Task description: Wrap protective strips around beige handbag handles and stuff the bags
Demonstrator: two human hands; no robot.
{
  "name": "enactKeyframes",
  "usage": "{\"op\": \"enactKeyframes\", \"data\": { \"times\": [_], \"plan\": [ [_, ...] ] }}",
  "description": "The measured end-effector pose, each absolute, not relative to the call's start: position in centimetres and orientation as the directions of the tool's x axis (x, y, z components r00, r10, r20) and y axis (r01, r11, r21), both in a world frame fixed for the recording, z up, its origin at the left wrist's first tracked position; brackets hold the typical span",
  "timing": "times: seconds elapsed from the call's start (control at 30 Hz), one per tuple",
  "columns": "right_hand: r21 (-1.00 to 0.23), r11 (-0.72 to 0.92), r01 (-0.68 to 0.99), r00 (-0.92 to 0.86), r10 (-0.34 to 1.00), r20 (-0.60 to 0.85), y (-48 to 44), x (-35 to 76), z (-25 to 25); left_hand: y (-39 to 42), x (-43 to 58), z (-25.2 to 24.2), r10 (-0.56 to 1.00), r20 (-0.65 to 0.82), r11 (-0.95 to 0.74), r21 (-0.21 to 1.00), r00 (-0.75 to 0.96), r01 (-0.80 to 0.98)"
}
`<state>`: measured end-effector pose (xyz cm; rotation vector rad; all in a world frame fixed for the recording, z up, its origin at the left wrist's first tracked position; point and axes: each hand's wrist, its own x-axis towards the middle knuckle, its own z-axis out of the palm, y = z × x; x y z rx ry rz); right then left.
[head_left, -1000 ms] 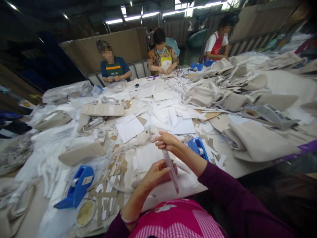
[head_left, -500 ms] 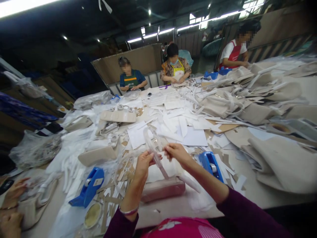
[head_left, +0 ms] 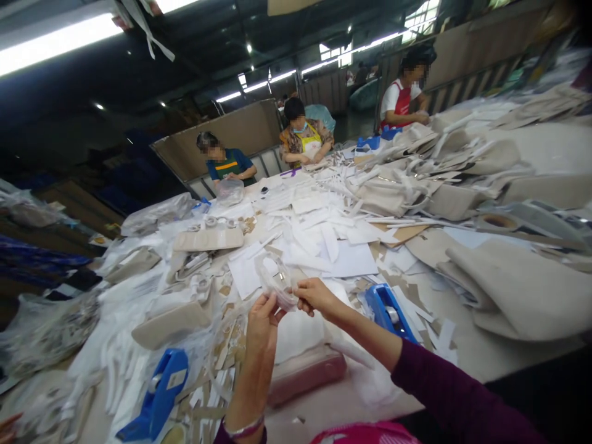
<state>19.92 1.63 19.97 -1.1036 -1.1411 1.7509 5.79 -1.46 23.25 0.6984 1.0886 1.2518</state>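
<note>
My left hand [head_left: 264,316] is closed around a looped bag strap [head_left: 272,277] wrapped in clear plastic, with a small metal fitting inside the loop. My right hand [head_left: 318,297] pinches the near end of the same strap, its fingertips close to those of the left. Just below my hands, a mauve handbag [head_left: 308,375] lies on the table with white wrapping [head_left: 300,336] over its far part. Whether the strap is joined to the bag is hidden by my hands.
Blue tape dispensers stand to the left [head_left: 160,391] and right [head_left: 391,313]. Paper sheets [head_left: 354,259] and scraps cover the middle. Beige bags are piled at the right [head_left: 504,287] and left [head_left: 171,324]. Several co-workers sit across the table; part of another person's hand shows at lower left.
The strap, which ran down toward the bag, is now gathered into a loop between my hands. My right hand has come in closer to my left. The camera view has tilted and shifted right.
</note>
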Motion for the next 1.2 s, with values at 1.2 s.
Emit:
{"op": "enactKeyframes", "data": {
  "times": [1.2],
  "plan": [
    [-0.813,0.535,0.231,-0.219,0.843,0.492,0.1,18.0,19.6,-1.3,5.7,20.8,0.966,-0.255,0.188,0.791,-0.034,-0.582]
  ]
}}
